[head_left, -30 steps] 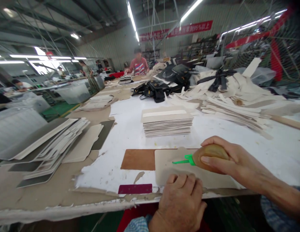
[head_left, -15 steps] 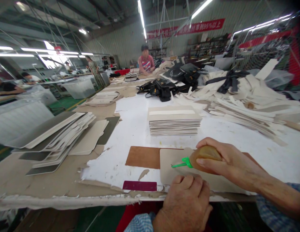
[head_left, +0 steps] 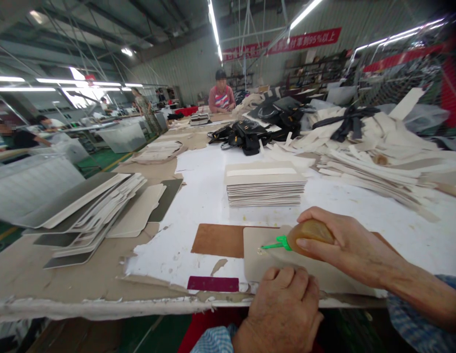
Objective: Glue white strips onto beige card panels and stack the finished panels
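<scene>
The amber bottle (head_left: 311,237) was tipped sideways, its green nozzle (head_left: 278,243) beside small glistening drops (head_left: 260,251) on the beige panel (head_left: 276,257), which lay flat.

panel (head_left: 334,278): on table (head_left: 103,284), before stack (head_left: 265,191) | bottle (head_left: 309,230): over panel | sheets (head_left: 99,215): left | scraps (head_left: 389,181): right

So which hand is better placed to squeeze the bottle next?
Probably the right: it grips the bottle, its green nozzle over the panel. The left rests at the panel's near edge.
</scene>
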{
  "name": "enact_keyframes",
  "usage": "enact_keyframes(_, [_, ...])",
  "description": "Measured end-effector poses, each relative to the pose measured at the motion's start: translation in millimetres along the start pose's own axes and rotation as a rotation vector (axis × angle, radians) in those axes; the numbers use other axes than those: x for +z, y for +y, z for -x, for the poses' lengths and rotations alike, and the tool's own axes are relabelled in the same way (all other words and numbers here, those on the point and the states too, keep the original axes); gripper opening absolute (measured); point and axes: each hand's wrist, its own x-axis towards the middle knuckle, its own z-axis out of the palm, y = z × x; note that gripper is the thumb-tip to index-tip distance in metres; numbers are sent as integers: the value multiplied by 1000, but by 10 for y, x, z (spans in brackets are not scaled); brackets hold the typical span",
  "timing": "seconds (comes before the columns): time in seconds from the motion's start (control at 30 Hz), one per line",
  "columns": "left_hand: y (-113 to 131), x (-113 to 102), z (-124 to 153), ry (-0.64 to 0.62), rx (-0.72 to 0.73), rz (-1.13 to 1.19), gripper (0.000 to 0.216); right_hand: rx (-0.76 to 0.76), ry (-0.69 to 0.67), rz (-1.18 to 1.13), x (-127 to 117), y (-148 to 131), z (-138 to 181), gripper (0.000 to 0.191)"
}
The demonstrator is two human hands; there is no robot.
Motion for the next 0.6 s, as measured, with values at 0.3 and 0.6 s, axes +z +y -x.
enact_keyframes(0.3, [-9,-2,-9,-56,-12,-1,45,64,18,-318,100,445,163,46])
enact_keyframes(0.6, [-153,371,70,211,12,-91,49,376,642,-1197,-353,1412,633,38])
